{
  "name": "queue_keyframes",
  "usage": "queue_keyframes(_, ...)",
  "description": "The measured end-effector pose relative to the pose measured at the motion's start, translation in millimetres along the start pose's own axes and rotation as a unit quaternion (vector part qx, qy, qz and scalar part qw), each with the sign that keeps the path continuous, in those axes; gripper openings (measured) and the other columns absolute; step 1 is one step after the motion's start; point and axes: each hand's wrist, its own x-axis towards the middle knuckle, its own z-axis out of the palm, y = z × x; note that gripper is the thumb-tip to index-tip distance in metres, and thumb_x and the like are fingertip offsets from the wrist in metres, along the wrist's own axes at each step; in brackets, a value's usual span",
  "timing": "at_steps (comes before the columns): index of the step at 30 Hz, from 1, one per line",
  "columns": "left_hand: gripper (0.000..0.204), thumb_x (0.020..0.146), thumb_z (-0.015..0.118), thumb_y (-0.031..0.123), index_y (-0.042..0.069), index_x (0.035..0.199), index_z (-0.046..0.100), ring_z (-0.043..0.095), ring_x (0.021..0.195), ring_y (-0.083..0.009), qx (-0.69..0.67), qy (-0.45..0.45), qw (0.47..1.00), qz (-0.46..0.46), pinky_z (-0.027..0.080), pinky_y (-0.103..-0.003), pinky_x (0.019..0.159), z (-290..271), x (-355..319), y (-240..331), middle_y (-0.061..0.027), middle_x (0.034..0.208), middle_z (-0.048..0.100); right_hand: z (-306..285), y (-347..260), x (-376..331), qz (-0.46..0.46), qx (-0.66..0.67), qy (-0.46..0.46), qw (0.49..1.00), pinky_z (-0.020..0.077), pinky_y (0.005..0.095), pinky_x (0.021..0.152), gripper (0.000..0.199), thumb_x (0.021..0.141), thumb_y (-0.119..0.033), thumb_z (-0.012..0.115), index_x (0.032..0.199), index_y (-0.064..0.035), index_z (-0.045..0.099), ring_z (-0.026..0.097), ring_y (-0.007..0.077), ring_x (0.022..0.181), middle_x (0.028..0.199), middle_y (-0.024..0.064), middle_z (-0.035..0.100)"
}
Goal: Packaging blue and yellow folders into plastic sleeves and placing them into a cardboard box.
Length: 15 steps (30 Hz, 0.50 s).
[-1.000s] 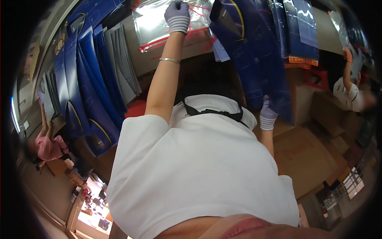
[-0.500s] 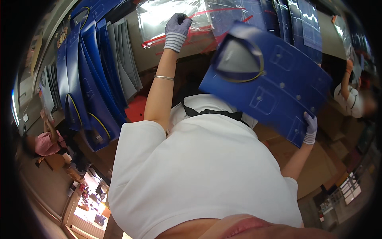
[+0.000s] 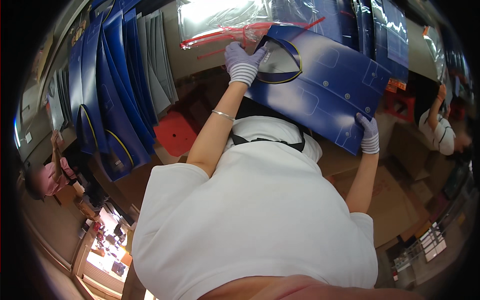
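A flat, stiff blue panel [image 3: 320, 75] is printed like a buttoned garment with pockets. Its collar-shaped opening is edged in yellow. My right hand [image 3: 367, 132], in a pale purple knit glove with a striped cuff, grips the panel's lower right corner, thumb on the printed face. At the collar end, my left hand [image 3: 243, 62], gloved the same way, has its thumb against the panel's edge and its fingers apart from the thumb. Just beyond the left hand lie clear plastic bags [image 3: 225, 20] with red strips along their edges.
Several blue panels [image 3: 112, 85] and grey sheets [image 3: 152, 60] stand in a row at left. A red stool [image 3: 175, 131] is below them. Wrapped blue stacks [image 3: 395, 40] sit at far right. Co-workers are at the left [image 3: 52, 175] and right [image 3: 440, 127]; cardboard boxes [image 3: 385, 200] lie at right.
My left hand has come down from the plastic bags to the panel's collar edge, its fist opened. The panel has swung left and lower, with my right hand still on its corner.
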Motion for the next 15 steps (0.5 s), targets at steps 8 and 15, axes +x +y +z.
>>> queue_keyframes(8,0.025,0.075,0.054,0.028,0.005,0.078,0.062,0.058,0.081,-0.0373,-0.007,-0.056,0.998,-0.028,0.046,-0.043,0.074,12.5,41.4,-19.4,-0.0206,0.082,0.061,11.9,6.1,-8.5,-0.008,-0.016,0.016,1.0,0.0474,0.0245,0.065,0.034,0.073,-0.022,0.069,0.096,-0.0001,0.059,0.058,0.0142,0.071,0.083,0.0051,0.06)
queue_keyframes(15,0.011,0.073,0.059,0.017,0.006,0.075,0.06,0.055,0.079,-0.0319,0.059,-0.054,0.982,0.173,0.045,-0.04,0.072,-32.0,11.8,-70.5,-0.0138,0.079,0.058,13.7,38.6,0.7,-0.043,0.104,0.073,0.991,0.049,0.0256,0.067,0.036,0.073,-0.021,0.069,0.1,0.0006,0.057,0.059,0.0154,0.075,0.088,0.0073,0.06)
